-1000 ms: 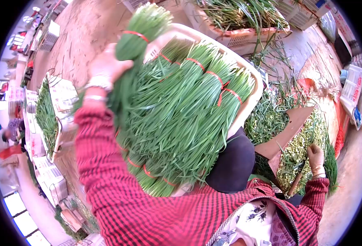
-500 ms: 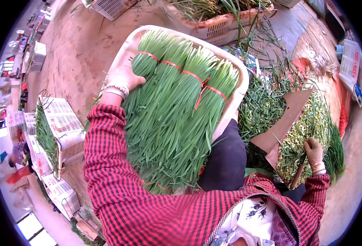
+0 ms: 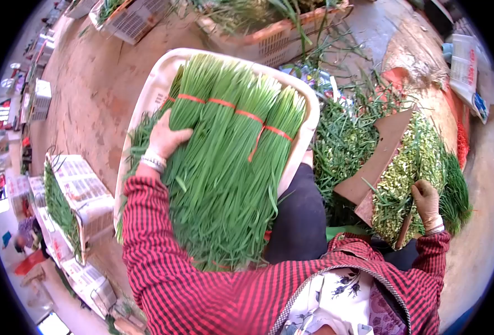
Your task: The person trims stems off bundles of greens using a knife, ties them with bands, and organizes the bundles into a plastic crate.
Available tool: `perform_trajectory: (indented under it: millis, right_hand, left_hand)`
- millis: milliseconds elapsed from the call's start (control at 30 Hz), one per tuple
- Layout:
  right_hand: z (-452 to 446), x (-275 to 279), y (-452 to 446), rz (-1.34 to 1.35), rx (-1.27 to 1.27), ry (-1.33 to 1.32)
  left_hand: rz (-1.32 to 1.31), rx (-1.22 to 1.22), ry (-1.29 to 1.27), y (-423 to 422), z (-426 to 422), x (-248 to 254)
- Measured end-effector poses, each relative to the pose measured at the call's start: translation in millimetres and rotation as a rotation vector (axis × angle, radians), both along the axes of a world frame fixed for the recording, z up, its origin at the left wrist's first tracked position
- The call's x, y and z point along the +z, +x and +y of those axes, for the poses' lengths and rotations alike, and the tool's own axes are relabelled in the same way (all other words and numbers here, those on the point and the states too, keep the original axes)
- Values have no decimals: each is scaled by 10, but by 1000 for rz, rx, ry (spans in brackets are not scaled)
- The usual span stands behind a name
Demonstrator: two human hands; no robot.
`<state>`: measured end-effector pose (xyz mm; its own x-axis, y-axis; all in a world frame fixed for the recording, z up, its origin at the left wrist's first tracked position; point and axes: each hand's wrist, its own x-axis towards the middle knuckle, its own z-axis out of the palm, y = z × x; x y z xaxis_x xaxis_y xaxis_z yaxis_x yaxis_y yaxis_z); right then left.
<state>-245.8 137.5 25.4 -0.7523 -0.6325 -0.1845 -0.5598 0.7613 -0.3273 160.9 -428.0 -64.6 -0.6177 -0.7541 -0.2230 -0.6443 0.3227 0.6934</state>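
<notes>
My left hand [image 3: 166, 138] grips the left side of a long green leafy bundle [image 3: 190, 106], its thumb across the leaves. The bundle lies in a white crate [image 3: 308, 120] beside several similar bundles, each tied with a red band, pale ends toward the crate's far edge. A further red band shows at the crate's left side. At the right, my right hand [image 3: 427, 205] is closed beside a brown stick-like piece [image 3: 405, 228], over a heap of pale cut pieces [image 3: 395, 209]; what its fingers hold is not clear.
A brown board [image 3: 373, 159] stands beside loose green leaves [image 3: 342, 134]. Beyond the white crate is another crate [image 3: 275, 44] of leaves. More crates [image 3: 85, 181] stand at the left. My dark-clad knee [image 3: 300, 215] touches the white crate's right side. A person [image 3: 26, 237] is far left.
The bundle in my left hand went from raised above the crate to lying beside the others. The view has shifted. My right hand has stayed by the pale heap.
</notes>
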Motion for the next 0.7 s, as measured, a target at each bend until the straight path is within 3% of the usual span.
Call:
perform_trajectory:
  millis: [100, 167, 267, 367, 433, 467, 500, 533, 600, 700]
  right_hand:
    - [-20, 38, -4, 28, 0, 9]
    - [43, 100, -11, 60, -21, -82]
    - [326, 343, -63, 159, -55, -181]
    - [1031, 490, -109, 223, -244, -351]
    - [1513, 626, -66, 418, -262, -298]
    - [1696, 656, 1, 429, -387, -298]
    - [1912, 671, 87, 418, -499, -357]
    - [2191, 634, 157, 438, -546, -383]
    - [2499, 616, 376, 446, -785, -287]
    - [3440, -238, 477, 288, -934, -340]
  left_hand:
    - [-55, 64, -172, 71, -155, -640]
    - [-129, 79, -126, -62, -15, -297]
    - [-219, 134, -200, -90, 70, -237]
    - [-349, 118, -300, -112, 104, -146]
    - [-585, 108, -453, -129, 54, -167]
    - [-785, 139, -509, -236, 160, -57]
    - [-828, 72, -724, -171, 28, -296]
    - [-753, -27, -868, -258, 20, -258]
    - [-473, -62, -854, -721, 617, 176]
    - [-193, -209, -789, -1501, 1220, 151]
